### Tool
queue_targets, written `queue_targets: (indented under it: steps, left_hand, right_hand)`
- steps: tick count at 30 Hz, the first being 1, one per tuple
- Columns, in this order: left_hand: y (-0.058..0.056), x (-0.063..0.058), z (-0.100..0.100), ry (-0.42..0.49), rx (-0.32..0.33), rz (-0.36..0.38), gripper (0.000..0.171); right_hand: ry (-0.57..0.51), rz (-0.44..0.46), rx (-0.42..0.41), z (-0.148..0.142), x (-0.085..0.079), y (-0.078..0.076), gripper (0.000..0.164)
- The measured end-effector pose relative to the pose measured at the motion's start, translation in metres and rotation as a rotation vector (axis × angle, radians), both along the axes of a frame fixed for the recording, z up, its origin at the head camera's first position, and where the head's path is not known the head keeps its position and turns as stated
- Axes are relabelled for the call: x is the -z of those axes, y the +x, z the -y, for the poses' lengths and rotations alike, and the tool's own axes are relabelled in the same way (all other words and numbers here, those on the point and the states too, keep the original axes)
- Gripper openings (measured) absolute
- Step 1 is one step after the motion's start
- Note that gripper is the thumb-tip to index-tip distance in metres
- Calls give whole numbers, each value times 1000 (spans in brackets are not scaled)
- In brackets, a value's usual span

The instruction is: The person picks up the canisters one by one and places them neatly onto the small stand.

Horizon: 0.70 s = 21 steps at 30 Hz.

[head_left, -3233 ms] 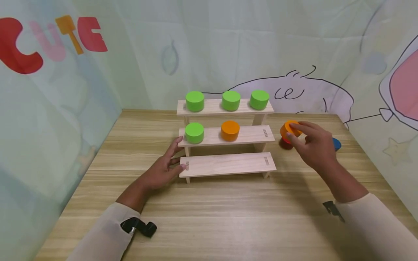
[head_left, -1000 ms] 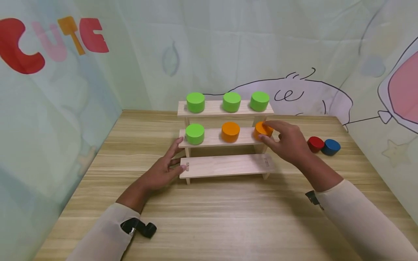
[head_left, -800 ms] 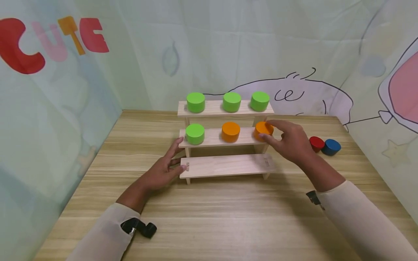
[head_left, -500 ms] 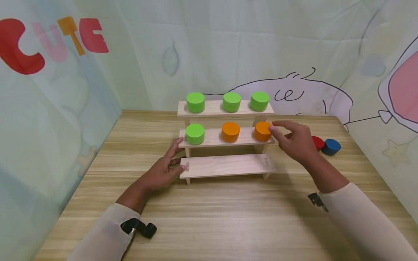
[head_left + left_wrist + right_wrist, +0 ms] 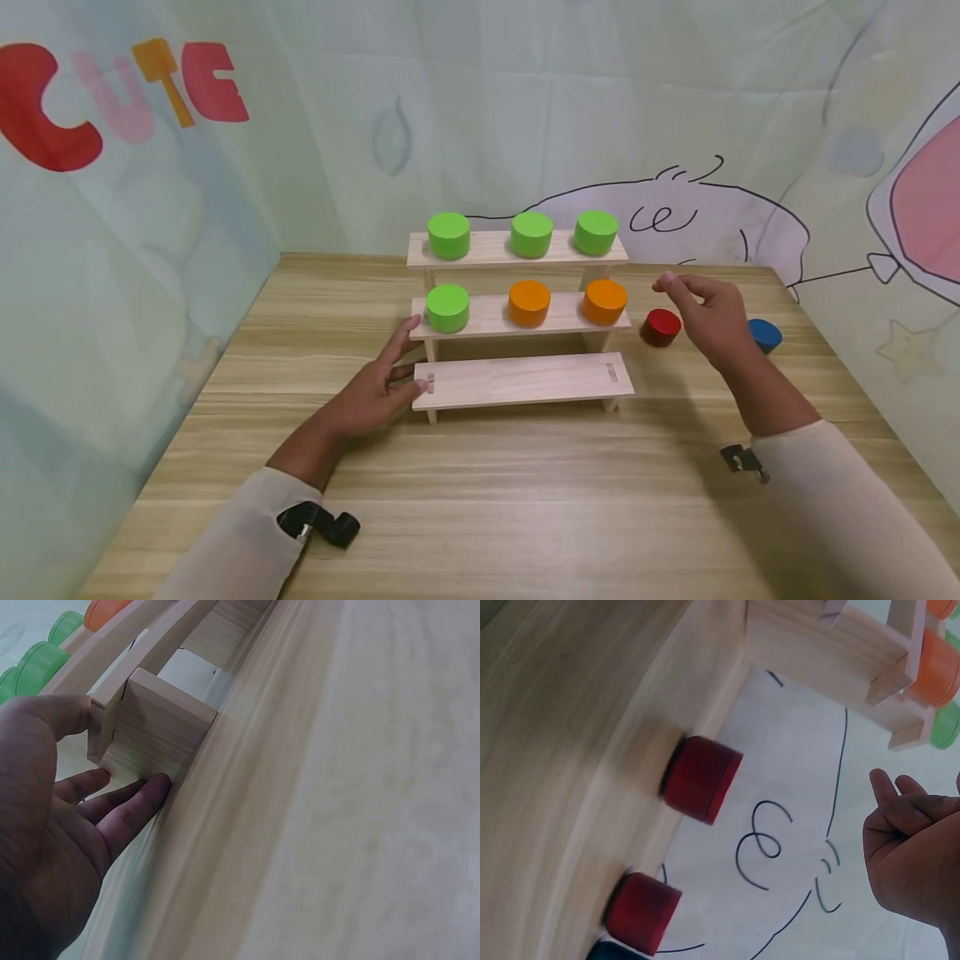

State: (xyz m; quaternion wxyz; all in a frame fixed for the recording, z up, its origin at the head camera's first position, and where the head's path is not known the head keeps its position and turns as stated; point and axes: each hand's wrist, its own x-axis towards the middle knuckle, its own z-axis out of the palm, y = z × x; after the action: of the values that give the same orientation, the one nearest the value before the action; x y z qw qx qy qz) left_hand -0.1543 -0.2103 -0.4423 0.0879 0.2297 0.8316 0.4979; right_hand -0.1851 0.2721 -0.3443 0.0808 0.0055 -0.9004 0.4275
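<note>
Pale cartoon-printed backdrop [image 5: 487, 100], wood-grain tabletop [image 5: 480, 517]

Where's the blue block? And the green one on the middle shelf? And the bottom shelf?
Blue block [image 5: 765, 333], head view: its top.
Green block [image 5: 447, 308], head view: near its top's front edge.
Bottom shelf [image 5: 522, 381], head view: bare upper surface.

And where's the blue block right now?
In the head view, the blue block sits on the table, partly hidden behind the right hand, to the right of a red block.
</note>
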Motion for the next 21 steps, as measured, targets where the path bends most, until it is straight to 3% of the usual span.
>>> queue_targets:
  steps: [9, 15, 21]
  left_hand:
    - [0, 1, 0, 5, 2, -7, 92]
    - [0, 2, 0, 11, 2, 5, 93]
    - [-1, 2, 0, 5, 4, 0, 92]
  right_hand:
    - [-82, 89, 37, -27, 13, -15, 66]
    - [-74, 149, 106, -38, 16, -21, 66]
    - [-44, 152, 122, -50, 22, -24, 67]
